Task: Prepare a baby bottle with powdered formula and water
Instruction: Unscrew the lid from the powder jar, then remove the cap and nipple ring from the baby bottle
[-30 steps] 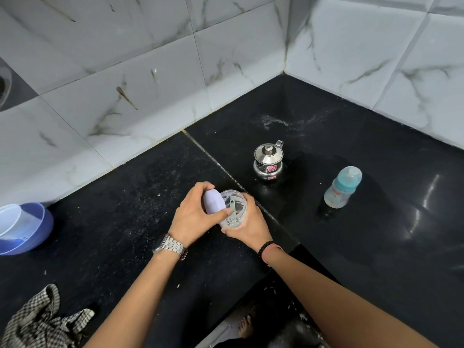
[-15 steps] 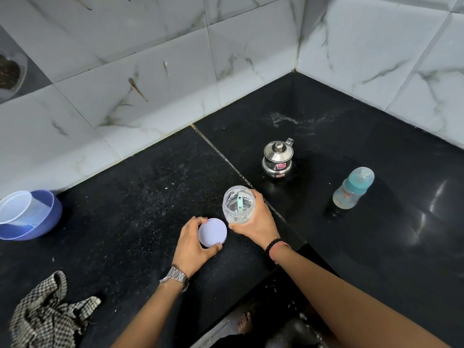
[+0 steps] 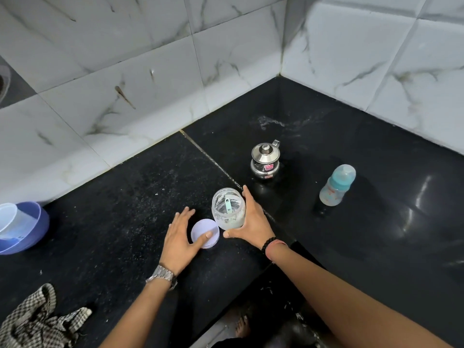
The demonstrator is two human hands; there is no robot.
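Observation:
A clear formula jar stands open on the black counter, with white powder and a teal scoop inside. My right hand cups its right side, thumb at its base. The lavender lid lies flat on the counter just left of the jar. My left hand rests beside the lid with fingers spread and only the thumb touching it. The baby bottle, capped, with a teal collar, stands apart to the right.
A small steel pot with a lid stands behind the jar. A blue bowl holding a clear tub sits at the far left. A checked cloth lies at the front left. Tiled walls meet in a corner behind.
The lid came off the jar in my left hand and now lies on the counter. The jar moved down onto the counter. My left hand's fingers have spread off the lid.

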